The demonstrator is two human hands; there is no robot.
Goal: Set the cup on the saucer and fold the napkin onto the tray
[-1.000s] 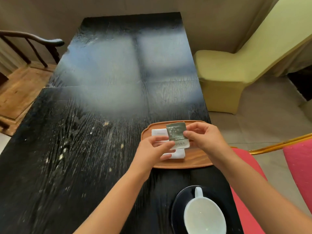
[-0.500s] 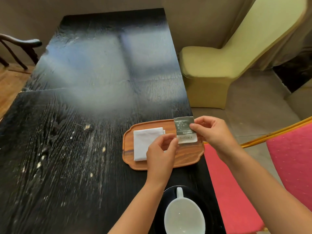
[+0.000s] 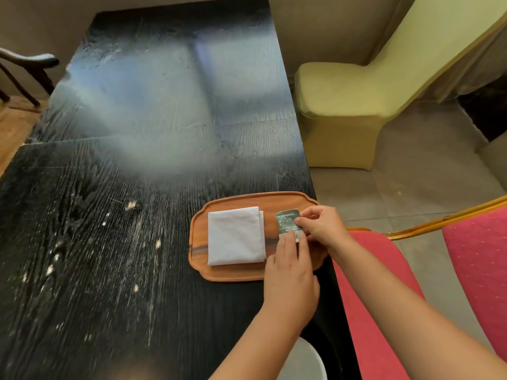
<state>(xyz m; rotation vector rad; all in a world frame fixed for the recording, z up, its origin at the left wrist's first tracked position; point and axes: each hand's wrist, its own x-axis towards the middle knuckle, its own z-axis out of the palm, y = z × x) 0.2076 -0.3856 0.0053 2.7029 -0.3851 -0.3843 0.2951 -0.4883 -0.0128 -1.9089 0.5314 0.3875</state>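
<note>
1. Black wood-grain tabletop, dusty; yellow chair beyond, red chair alongside.
2. Folded napkin on wooden tray, just left of left hand.
3. Both hands pinch a small packet; right hand grips its right edge.
4. Cup under left forearm.

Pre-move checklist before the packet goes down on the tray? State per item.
1. Napkin folded, flat on tray: ok.
2. Bare tray surface right of napkin for the packet: ok.
3. Right hand grip on packet: ok, pinching its right edge.
4. Left hand fingertips on packet's lower edge: ok.
5. Cup on saucer: cannot tell, only part of the cup shows at the bottom edge.
</note>
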